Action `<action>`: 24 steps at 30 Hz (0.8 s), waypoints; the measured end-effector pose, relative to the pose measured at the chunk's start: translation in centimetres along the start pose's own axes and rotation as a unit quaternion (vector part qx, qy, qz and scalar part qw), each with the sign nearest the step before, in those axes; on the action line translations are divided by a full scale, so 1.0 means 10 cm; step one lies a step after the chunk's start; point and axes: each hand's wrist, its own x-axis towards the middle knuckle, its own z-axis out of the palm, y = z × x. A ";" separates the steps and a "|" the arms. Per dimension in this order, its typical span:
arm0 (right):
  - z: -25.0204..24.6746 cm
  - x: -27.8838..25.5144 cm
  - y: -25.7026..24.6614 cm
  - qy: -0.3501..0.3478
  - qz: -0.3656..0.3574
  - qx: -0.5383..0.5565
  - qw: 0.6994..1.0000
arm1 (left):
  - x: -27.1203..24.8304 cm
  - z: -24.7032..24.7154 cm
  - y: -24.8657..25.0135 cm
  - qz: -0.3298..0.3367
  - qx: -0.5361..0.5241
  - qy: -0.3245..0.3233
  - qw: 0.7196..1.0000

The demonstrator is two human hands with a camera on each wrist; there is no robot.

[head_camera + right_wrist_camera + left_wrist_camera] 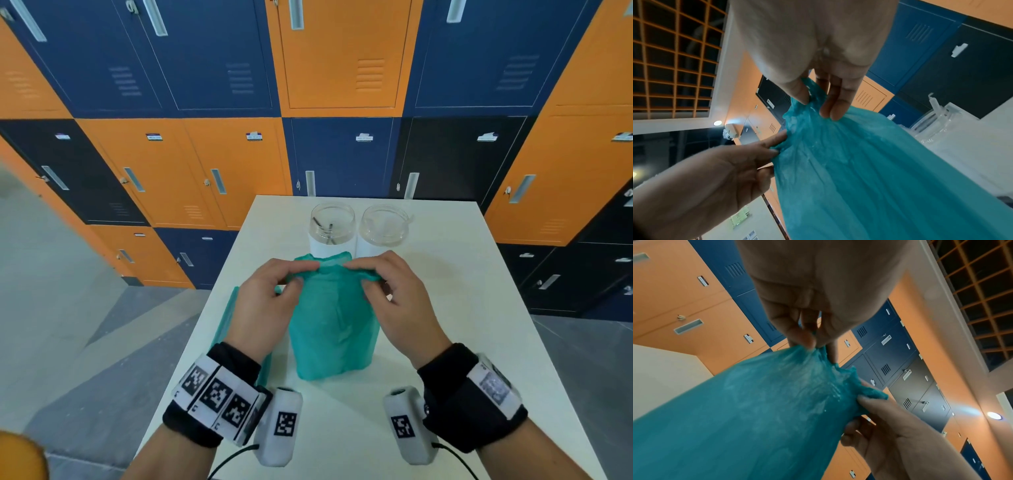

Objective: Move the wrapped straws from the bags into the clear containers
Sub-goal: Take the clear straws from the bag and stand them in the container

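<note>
A teal plastic bag (334, 325) stands upright on the white table (462, 308), its top edge gathered. My left hand (270, 291) pinches the left part of that top edge; my right hand (390, 291) pinches the right part. In the left wrist view the left hand (813, 344) nips the crumpled rim of the bag (756, 410), with my right hand (869, 402) lower down. In the right wrist view the right hand (816, 104) grips the bag (869, 170). Behind the bag stand two clear containers: the left one (332, 228) holds dark straws, the right one (385, 228) pale straws. The bag's contents are hidden.
A second teal bag (227, 308) lies flat at the table's left edge, partly under my left wrist. Orange, blue and black lockers (219, 164) rise just behind the table. The floor (68, 325) drops away on both sides.
</note>
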 end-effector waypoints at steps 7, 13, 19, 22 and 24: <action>-0.01 -0.04 -0.07 -0.072 -0.008 0.082 0.994 | 0.08 0.02 0.05 -0.054 -0.080 0.078 0.992; 0.12 0.00 0.02 -0.085 0.021 -0.177 0.980 | 0.07 0.02 0.00 -0.015 0.055 0.003 0.998; -0.02 -0.03 0.07 -0.165 0.092 -0.273 0.943 | 0.05 -0.07 -0.26 -0.035 0.241 -0.106 0.964; 0.00 -0.03 0.18 -0.216 0.161 -0.198 0.942 | -0.01 -0.07 -0.23 -0.083 0.229 -0.183 0.952; 0.05 -0.03 0.24 -0.237 0.181 -0.137 0.945 | -0.02 -0.04 -0.22 -0.093 0.200 -0.196 0.955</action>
